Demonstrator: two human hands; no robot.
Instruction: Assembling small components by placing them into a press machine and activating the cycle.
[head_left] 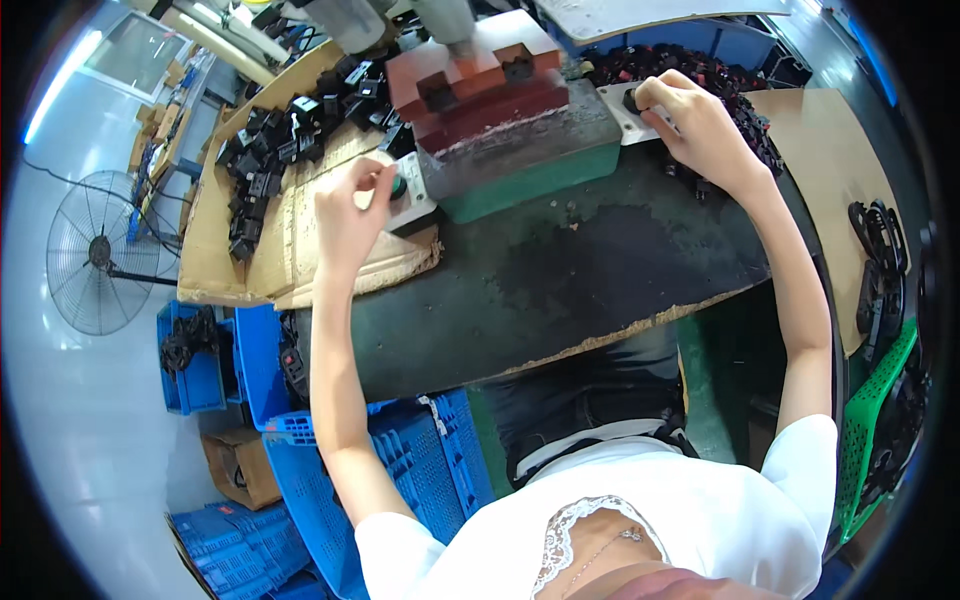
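Observation:
A press with a red-brown metal block [480,90] stands on a green base [535,190] at the middle of the bench. To the left of the base, my left hand [350,205] is closed with its fingertips at a green push button [399,187] on a pale metal plate [412,205]. My right hand [695,125] has its thumb and fingers pinched round a dark push button [631,101] on the right-hand metal plate [622,122]. Both forearms reach forward over the bench. Whether either button is pushed down cannot be made out.
Black plug-like parts [300,125] lie in an open cardboard box [215,240] at the left. Many small dark and red parts [690,65] are heaped behind my right hand. Blue crates [425,450] stand low left, a green basket [868,440] at right. A fan [100,250] is far left.

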